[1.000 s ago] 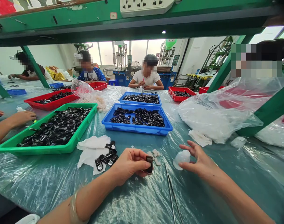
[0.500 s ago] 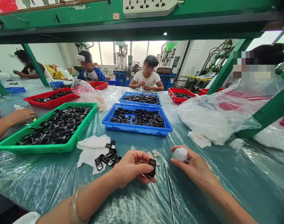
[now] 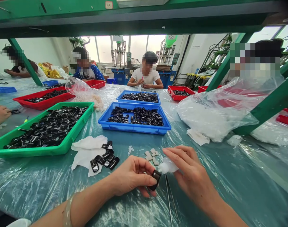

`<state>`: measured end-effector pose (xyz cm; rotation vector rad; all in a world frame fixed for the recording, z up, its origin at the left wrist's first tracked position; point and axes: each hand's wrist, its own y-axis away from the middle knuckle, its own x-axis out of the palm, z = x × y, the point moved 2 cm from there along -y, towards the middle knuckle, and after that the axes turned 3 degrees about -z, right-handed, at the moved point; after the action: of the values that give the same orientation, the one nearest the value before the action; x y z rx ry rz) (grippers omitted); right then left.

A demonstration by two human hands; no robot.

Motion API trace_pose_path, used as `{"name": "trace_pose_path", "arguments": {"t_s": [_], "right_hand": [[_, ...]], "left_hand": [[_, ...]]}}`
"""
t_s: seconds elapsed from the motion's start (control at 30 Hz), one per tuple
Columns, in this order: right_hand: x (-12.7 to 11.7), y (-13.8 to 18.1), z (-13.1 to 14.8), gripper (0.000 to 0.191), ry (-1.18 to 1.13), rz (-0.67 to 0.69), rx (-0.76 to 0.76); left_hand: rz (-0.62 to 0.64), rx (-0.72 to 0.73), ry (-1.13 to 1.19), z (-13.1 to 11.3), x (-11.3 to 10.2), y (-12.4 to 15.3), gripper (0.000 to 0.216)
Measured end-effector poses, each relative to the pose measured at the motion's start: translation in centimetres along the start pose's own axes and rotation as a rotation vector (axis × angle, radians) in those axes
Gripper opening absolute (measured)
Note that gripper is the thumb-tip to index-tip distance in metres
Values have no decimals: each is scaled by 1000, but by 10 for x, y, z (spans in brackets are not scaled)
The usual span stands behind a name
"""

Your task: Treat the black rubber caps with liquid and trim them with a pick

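Note:
My left hand [image 3: 135, 175] pinches a small glossy black plastic part [image 3: 155, 180] between thumb and fingers, tilted upright above the table. Closed around a white wad [image 3: 167, 166] that looks like cloth is my right hand [image 3: 191, 175]. The wad's left end comes up to the top edge of the black part; whether they touch is unclear. Below, metal tweezers [image 3: 169, 198] lie on the plastic sheet. Small pale square pieces [image 3: 148, 155] lie just beyond my hands. To the left, several black parts [image 3: 108, 160] rest on and beside a white cloth [image 3: 83, 157].
Full of black parts are a green tray [image 3: 85, 126] at left and a blue tray [image 3: 134, 127] ahead. A clear plastic bag [image 3: 212, 113] and a crumpled tissue [image 3: 198, 136] lie to the right. A green shelf beam [image 3: 134, 26] crosses overhead. Another person's hand [image 3: 0, 115] is at far left.
My right hand has turned over and moved left, bringing the white wad to the black part. My left hand has tilted the part slightly. The view has shifted a little.

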<state>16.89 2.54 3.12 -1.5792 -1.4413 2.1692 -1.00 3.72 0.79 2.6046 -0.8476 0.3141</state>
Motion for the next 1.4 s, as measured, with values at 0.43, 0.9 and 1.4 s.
{"name": "trace_pose_path", "arguments": {"t_s": [0.43, 0.9, 1.4], "right_hand": [[-4, 2, 7, 44, 111, -3, -56], [-5, 1, 9, 40, 106, -32, -97], [-7, 0, 8, 34, 56, -52, -132]], "left_hand": [[20, -28, -36, 0, 1, 1, 27], [25, -55, -35, 2, 1, 1, 30], [34, -55, -28, 0, 2, 1, 29]]}}
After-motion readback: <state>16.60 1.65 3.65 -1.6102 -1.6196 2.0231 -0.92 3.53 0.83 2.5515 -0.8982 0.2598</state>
